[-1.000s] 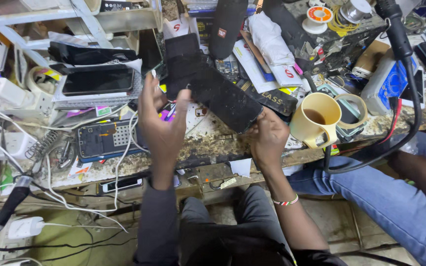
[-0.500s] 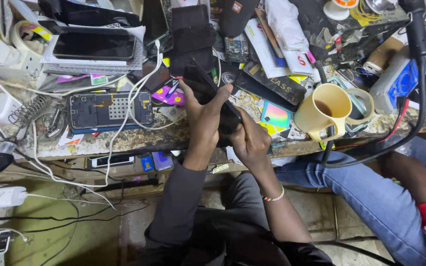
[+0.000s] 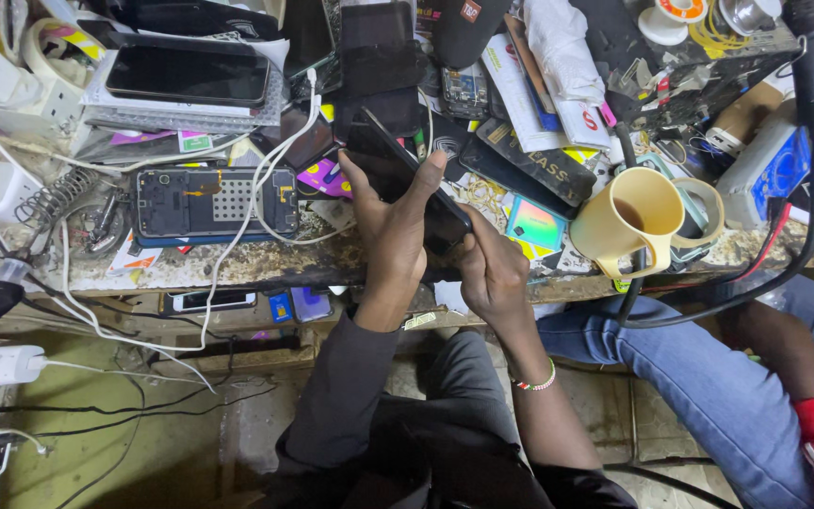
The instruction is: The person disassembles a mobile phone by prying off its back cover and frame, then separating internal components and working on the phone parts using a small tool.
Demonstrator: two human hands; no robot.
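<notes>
Since a moment ago we've tilted the dark phone (image 3: 407, 184) upward. Our left hand (image 3: 390, 221) grips its upper edge; our right hand (image 3: 492, 269) clasps the lower end.

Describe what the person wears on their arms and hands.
The left hand is bare, with no ring or glove; a dark grey long sleeve covers that arm to the wrist. The right hand is bare too. A thin beaded bracelet in white with small coloured beads circles the right wrist, and the forearm above it is uncovered, the dark sleeve ending near the elbow.
</notes>
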